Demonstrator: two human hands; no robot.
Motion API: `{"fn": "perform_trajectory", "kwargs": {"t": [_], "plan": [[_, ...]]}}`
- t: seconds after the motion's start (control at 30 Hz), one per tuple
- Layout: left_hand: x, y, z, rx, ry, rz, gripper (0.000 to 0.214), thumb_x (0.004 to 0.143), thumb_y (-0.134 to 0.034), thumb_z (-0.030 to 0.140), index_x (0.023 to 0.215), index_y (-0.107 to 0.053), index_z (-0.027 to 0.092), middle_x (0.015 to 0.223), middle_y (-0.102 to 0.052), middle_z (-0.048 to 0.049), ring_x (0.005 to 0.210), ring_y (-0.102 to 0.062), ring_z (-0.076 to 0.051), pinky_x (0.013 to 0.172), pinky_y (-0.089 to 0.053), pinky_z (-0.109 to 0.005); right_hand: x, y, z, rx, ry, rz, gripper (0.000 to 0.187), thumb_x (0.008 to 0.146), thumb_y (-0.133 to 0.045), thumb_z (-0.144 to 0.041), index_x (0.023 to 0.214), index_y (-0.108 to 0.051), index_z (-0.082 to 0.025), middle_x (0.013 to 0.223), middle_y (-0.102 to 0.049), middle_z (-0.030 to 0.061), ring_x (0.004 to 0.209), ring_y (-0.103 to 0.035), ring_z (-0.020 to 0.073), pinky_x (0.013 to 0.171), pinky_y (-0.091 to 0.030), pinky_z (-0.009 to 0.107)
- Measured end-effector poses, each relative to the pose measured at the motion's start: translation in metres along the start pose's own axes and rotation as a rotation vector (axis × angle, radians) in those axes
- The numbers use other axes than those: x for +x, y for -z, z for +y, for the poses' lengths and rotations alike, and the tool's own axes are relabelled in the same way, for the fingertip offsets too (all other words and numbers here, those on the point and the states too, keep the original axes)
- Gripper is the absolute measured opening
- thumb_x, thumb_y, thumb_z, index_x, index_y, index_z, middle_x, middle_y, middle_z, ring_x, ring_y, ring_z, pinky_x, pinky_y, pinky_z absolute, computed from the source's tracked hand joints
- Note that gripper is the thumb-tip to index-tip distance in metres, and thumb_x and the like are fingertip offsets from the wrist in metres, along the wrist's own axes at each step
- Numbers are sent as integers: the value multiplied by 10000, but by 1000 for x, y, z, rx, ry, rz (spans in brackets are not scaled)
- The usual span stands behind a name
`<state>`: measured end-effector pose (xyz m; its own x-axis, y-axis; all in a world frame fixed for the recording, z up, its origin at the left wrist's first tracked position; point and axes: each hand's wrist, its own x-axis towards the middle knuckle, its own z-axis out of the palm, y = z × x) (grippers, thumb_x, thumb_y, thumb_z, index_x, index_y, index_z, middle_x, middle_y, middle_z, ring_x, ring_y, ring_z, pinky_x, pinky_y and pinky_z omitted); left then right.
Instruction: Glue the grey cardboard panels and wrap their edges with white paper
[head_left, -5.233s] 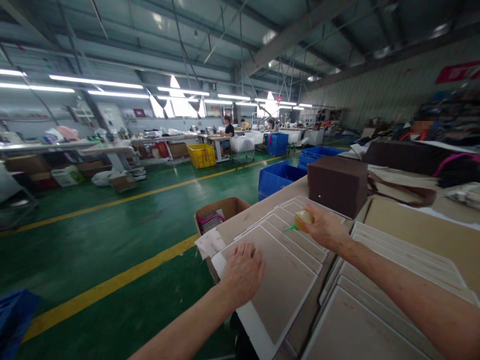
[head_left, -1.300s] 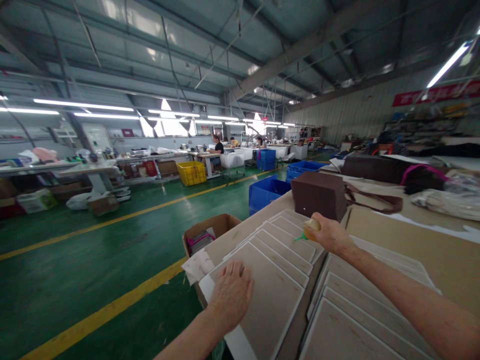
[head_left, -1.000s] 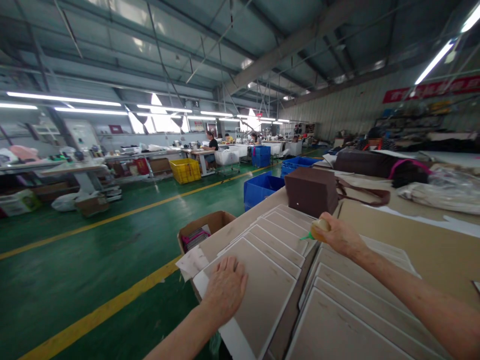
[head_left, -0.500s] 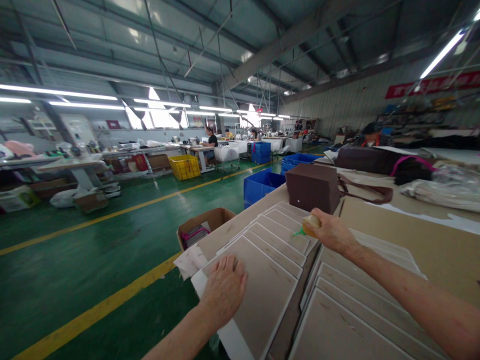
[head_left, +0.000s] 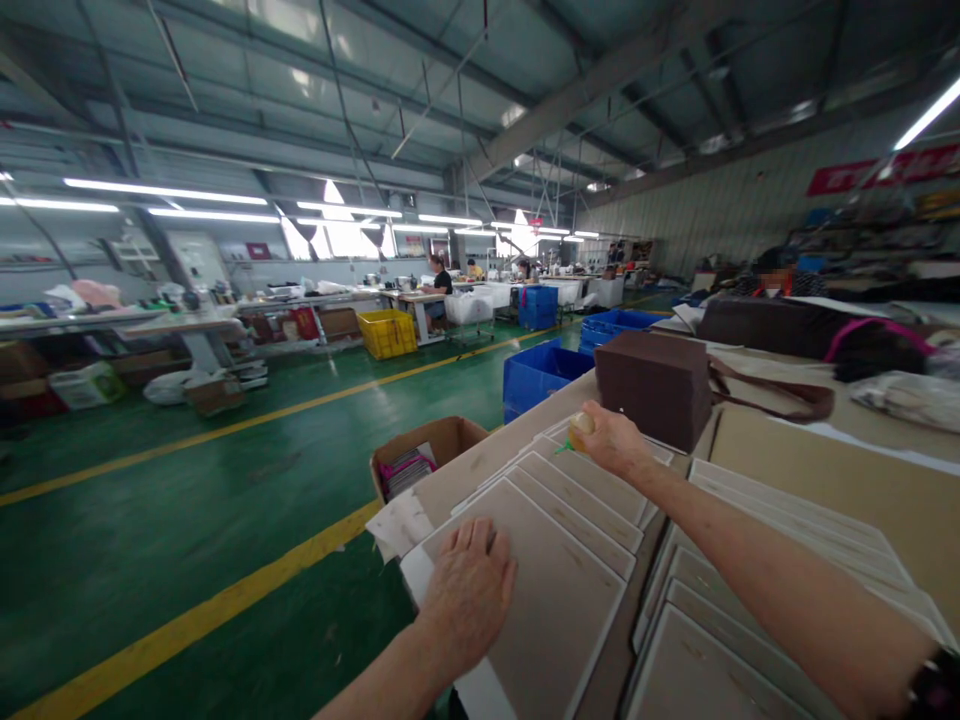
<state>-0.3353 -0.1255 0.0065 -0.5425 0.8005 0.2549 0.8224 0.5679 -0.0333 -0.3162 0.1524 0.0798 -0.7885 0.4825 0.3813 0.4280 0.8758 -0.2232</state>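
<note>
My left hand (head_left: 471,592) lies flat, fingers stretched, on the nearest beige panel (head_left: 559,615) of an overlapping row. My right hand (head_left: 616,442) is closed round a small yellowish squeeze bottle (head_left: 579,430) with a green tip. The tip points left and down over the far panels of that row; whether it touches them I cannot tell. Brownish smears mark several panels along their right side. A second overlapping row of white-edged panels (head_left: 697,655) lies to the right, partly beneath my right forearm.
A dark brown block (head_left: 652,385) stands behind the rows, with a brown strap (head_left: 780,400) beside it. Left of the table are a cardboard box (head_left: 431,445) and blue crates (head_left: 544,380). Several people sit farther off. A large tan board (head_left: 832,480) lies on the right.
My right hand has moved left with the squeeze bottle, across the far panels. My left hand stays flat on the near panel. The whole view has shifted slightly.
</note>
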Motion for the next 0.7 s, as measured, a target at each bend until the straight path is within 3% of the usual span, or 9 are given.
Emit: {"fn": "perform_trajectory", "kwargs": {"t": [0.23,0.53,0.7], "plan": [[0,-2,-1,4,4,0,245,950,-435,260,1124,-584,174,1179,-555,-117,1139,-507,-298,994,-425,-495,11,-6,-12,-23,45,0,274,933,-485,-426,1072,-590,-214,955,-709,78,831,-646,217,651,-352,286],[-1,-3,-1,-11,7,11,252,952,-430,266,1132,-581,176,1175,-549,-111,1132,-501,-298,996,-422,-490,-16,23,29,-40,36,-63,205,918,-497,-424,891,-565,-233,795,-682,39,658,-604,184,552,-263,271],[-1,-3,-1,-8,5,15,240,947,-440,256,1121,-588,182,1186,-554,-109,1137,-504,-297,995,-425,-487,-15,18,26,-25,24,-36,195,911,-500,-424,889,-552,-237,785,-678,33,654,-600,183,554,-263,270]]}}
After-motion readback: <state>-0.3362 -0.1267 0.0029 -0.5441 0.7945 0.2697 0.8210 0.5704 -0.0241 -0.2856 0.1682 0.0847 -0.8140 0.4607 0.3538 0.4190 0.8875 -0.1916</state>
